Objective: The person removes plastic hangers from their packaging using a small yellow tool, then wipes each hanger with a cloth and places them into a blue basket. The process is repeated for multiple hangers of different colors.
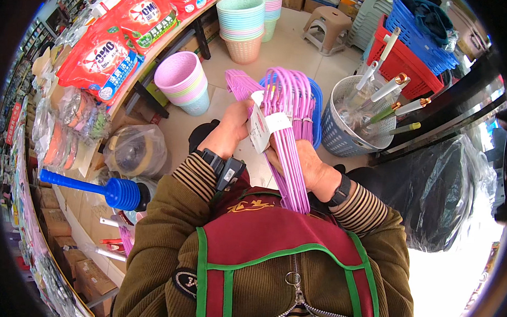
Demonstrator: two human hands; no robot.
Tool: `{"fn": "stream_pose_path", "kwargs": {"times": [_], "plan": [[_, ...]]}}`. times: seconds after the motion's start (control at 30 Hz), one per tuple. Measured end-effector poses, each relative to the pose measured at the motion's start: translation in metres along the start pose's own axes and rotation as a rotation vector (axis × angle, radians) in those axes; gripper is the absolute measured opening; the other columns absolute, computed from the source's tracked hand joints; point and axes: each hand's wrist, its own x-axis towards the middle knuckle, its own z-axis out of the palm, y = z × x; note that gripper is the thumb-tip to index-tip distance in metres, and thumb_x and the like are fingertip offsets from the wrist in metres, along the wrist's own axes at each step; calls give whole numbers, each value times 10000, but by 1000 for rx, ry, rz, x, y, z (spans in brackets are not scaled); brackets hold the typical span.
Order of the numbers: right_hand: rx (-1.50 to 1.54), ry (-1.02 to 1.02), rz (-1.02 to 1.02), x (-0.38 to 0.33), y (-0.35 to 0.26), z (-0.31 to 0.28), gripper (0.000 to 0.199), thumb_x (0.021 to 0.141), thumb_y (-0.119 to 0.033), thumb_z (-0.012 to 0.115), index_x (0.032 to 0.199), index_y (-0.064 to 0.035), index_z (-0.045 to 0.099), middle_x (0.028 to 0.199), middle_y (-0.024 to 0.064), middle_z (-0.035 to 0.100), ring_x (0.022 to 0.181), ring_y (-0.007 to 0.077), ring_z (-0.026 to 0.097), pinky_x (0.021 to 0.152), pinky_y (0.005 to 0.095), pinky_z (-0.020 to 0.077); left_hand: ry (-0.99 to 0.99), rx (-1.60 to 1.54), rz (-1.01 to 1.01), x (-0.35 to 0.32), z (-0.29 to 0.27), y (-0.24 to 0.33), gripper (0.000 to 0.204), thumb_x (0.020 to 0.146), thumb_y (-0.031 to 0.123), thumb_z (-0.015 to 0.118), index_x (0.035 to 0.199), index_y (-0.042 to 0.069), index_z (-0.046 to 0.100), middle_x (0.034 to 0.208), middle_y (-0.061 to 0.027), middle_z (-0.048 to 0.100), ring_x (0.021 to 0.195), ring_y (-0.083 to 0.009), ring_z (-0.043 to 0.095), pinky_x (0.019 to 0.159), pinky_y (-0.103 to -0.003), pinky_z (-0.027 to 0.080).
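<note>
In front of my lap is a bundle of pink-purple clothes hangers (295, 179), wrapped with a white card sleeve (259, 129). My left hand (227, 131) is closed with its fingertips on the upper left edge of the card. From the other side my right hand (311, 170) grips the bundle; part of its fingers is hidden behind the hangers. Just beyond stands a blue basket (318, 113), and purple hanger hooks (289, 81) show over it. I cannot tell which of those hooks belong to the held bundle.
To the right, a grey perforated bin (344, 125) holds several poles. Stacked pastel baskets (183, 80) stand left on the floor, near a shelf with red detergent bags (100, 61). A blue plunger (121, 193) is at my left elbow, black plastic-wrapped goods (447, 193) at my right.
</note>
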Motion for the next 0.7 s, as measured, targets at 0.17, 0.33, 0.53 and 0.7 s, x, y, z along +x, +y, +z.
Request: {"fn": "stream_pose_path", "kwargs": {"times": [0.17, 0.33, 0.53, 0.7], "plan": [[274, 73, -50, 7, 10, 11, 253, 956, -183, 567, 1154, -30, 604, 998, 192, 653, 936, 357, 652, 852, 396, 535, 119, 127, -49, -3, 3, 3, 375, 1073, 241, 363, 1246, -38, 545, 1114, -187, 665, 968, -314, 680, 862, -460, 574], [860, -240, 210, -29, 16, -4, 369, 1011, -302, 557, 1285, -60, 601, 1176, 103, 688, 1006, 184, 639, 931, 350, 502, 130, 159, -17, -5, -7, 13, 366, 1066, 217, 361, 1149, -69, 573, 1046, -194, 683, 929, -311, 698, 813, -441, 601], [974, -770, 312, -54, 30, -26, 341, 999, -199, 575, 1283, -14, 619, 1048, 50, 702, 961, 147, 617, 875, 292, 503, 65, 103, -43, 15, -34, 19, 394, 1071, 206, 387, 1227, -133, 512, 1157, -283, 641, 1041, -374, 669, 942, -491, 553], [1173, -839, 604, -58, 28, -47, 339, 946, -132, 630, 1280, -76, 659, 1075, 15, 708, 987, 96, 616, 886, 261, 494, 0, 54, -12, 23, -38, 24, 393, 1068, 210, 402, 1230, -131, 513, 1176, -287, 634, 1068, -377, 659, 951, -489, 547]]}}
